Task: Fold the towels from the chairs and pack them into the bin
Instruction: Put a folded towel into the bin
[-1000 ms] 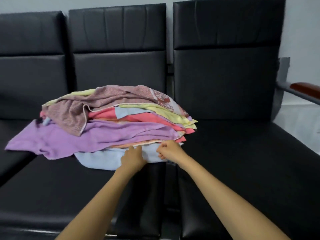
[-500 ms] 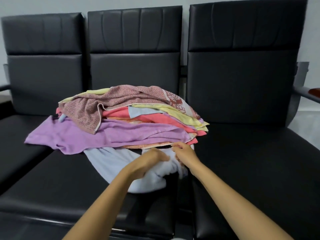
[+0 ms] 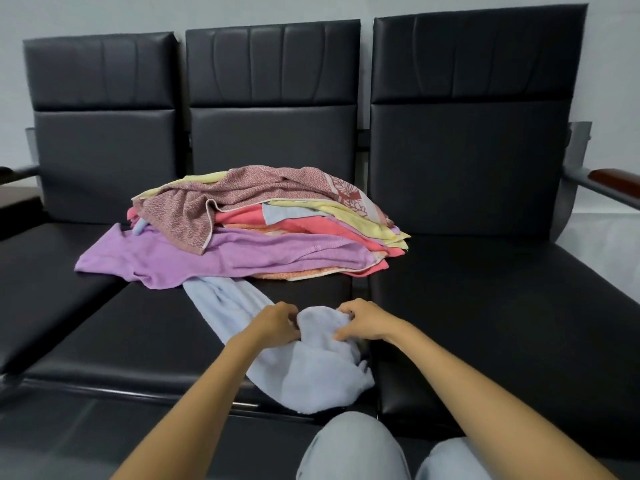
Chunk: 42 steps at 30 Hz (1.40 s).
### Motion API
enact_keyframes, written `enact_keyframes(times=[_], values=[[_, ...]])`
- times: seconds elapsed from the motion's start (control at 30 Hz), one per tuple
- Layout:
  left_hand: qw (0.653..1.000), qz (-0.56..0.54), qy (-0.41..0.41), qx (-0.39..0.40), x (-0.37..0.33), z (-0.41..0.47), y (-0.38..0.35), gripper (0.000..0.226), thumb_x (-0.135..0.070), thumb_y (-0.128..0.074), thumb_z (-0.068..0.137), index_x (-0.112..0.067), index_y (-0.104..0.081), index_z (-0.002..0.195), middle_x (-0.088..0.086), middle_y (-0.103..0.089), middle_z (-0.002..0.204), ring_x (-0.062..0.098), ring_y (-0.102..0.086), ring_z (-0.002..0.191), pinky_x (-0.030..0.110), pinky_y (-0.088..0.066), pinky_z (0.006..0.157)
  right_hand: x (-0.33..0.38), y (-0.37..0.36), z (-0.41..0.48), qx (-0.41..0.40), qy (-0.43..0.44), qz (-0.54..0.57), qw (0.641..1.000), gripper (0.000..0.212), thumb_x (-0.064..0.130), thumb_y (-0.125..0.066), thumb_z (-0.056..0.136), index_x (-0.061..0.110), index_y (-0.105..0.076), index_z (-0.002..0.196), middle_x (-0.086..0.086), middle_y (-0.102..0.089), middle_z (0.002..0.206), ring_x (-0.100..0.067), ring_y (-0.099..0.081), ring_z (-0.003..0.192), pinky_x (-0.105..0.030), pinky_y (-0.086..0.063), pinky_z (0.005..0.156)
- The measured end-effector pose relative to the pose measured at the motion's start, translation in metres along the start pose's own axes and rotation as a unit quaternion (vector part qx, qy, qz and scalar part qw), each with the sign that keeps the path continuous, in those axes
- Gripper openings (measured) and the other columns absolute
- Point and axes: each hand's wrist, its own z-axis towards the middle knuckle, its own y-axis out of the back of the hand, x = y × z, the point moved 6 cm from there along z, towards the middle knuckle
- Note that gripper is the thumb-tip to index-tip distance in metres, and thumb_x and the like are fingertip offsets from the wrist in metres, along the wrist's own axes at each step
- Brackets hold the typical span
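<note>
Left hand (image 3: 277, 325) and right hand (image 3: 367, 323) each pinched the bunched light blue towel (image 3: 311, 375), lower centre, on the middle chair seat (image 3: 138, 334) (far end under the purple towel (image 3: 207, 261)). Towel pile (image 3: 277, 216) sat mid-frame.

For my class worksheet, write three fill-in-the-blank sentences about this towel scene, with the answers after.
The towel gripped by the left hand and the right hand is light ____.
The pile of towels lies mostly on the ____ of three black chairs.
The spread towel low in the pile is ____.
Answers: blue; middle; purple.
</note>
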Motion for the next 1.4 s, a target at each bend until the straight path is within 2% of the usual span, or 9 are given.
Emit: enact_keyframes(times=[0.13,0.4,0.53,0.63,0.77,0.93,1.13,1.27,1.4], values=[[0.994,0.058,-0.037,-0.088,-0.015,-0.006,0.010,0.018,-0.023,-0.047,0.094,-0.013,-0.056,0.084,-0.001,-0.051,0.089,0.028,-0.045,0.105,0.030,-0.033,0.081,0.005,0.026,-0.010,-0.113,0.000,-0.047,0.993,0.018,0.018,-0.052,0.087,0.014,-0.053,0.070,-0.008,-0.054,0.085,-0.024,-0.053,0.089,-0.028,-0.038,0.070],[0.969,-0.084,-0.177,-0.152,-0.099,-0.012,0.043,0.030,-0.032,-0.062,0.088,-0.017,-0.038,0.080,0.002,-0.054,0.075,0.021,-0.043,0.068,0.030,-0.027,0.056,-0.054,0.111,-0.055,-0.380,-0.068,0.365,0.847,0.011,0.013,-0.047,0.092,0.011,-0.058,0.091,-0.013,-0.061,0.098,-0.027,-0.059,0.095,-0.034,-0.047,0.077],[0.977,0.048,-0.101,-0.183,-0.109,0.004,0.040,0.028,-0.029,-0.057,0.089,-0.013,-0.043,0.071,0.014,-0.062,0.093,0.030,-0.056,0.088,0.029,-0.033,0.065,-0.104,0.151,-0.098,-0.512,-0.121,0.393,0.754,0.023,0.015,-0.049,0.092,0.004,-0.058,0.111,-0.016,-0.059,0.107,-0.031,-0.058,0.105,-0.031,-0.043,0.079],[0.986,0.093,-0.046,-0.134,-0.114,0.013,0.026,0.031,-0.026,-0.048,0.093,0.002,-0.059,0.100,0.020,-0.062,0.112,0.033,-0.056,0.105,0.032,-0.040,0.077,-0.144,0.172,-0.131,-0.559,-0.198,0.366,0.717,0.036,0.015,-0.048,0.094,-0.001,-0.047,0.127,-0.018,-0.052,0.128,-0.033,-0.051,0.118,-0.031,-0.039,0.086],[0.984,-0.154,-0.020,-0.088,-0.165,0.027,0.016,0.036,-0.016,-0.033,0.098,0.009,-0.054,0.113,0.029,-0.059,0.106,0.038,-0.060,0.085,0.037,-0.049,0.066,-0.180,0.189,-0.149,-0.526,-0.245,0.335,0.742,0.041,0.015,-0.053,0.091,-0.004,-0.051,0.126,-0.022,-0.055,0.127,-0.036,-0.053,0.116,-0.035,-0.043,0.090],[0.861,-0.506,-0.046,-0.012,-0.278,0.036,0.025,0.028,-0.022,-0.039,0.097,-0.005,-0.055,0.114,0.011,-0.056,0.091,0.026,-0.059,0.080,0.036,-0.053,0.075,-0.184,0.223,-0.164,-0.529,-0.157,0.449,0.703,0.030,0.012,-0.057,0.084,-0.001,-0.059,0.112,-0.019,-0.063,0.106,-0.029,-0.059,0.088,-0.030,-0.046,0.069],[0.895,-0.446,-0.027,-0.016,-0.305,0.053,-0.001,0.026,-0.020,-0.054,0.087,-0.002,-0.055,0.106,0.011,-0.056,0.096,0.024,-0.055,0.084,0.032,-0.047,0.075,-0.189,0.223,-0.175,-0.435,-0.089,0.573,0.689,0.032,0.010,-0.034,0.092,0.004,-0.053,0.066,-0.011,-0.053,0.071,-0.022,-0.050,0.067,-0.027,-0.042,0.063],[0.940,-0.338,0.025,0.050,-0.267,0.054,-0.050,0.015,-0.015,-0.063,0.075,-0.005,-0.060,0.086,0.006,-0.053,0.079,0.016,-0.048,0.063,0.024,-0.037,0.054,-0.228,0.190,-0.178,-0.364,-0.214,0.418,0.804,0.024,0.000,-0.047,0.089,0.011,-0.047,0.068,-0.007,-0.049,0.071,-0.018,-0.046,0.062,-0.026,-0.040,0.058],[0.950,-0.297,-0.035,0.085,-0.248,0.054,-0.071,0.015,-0.025,-0.056,0.086,-0.011,-0.059,0.091,0.006,-0.056,0.089,0.017,-0.050,0.077,0.028,-0.040,0.066,-0.240,0.179,-0.184,-0.334,-0.270,0.227,0.874,0.023,0.002,-0.056,0.083,0.013,-0.046,0.065,-0.004,-0.049,0.070,-0.021,-0.047,0.072,-0.026,-0.036,0.058]])
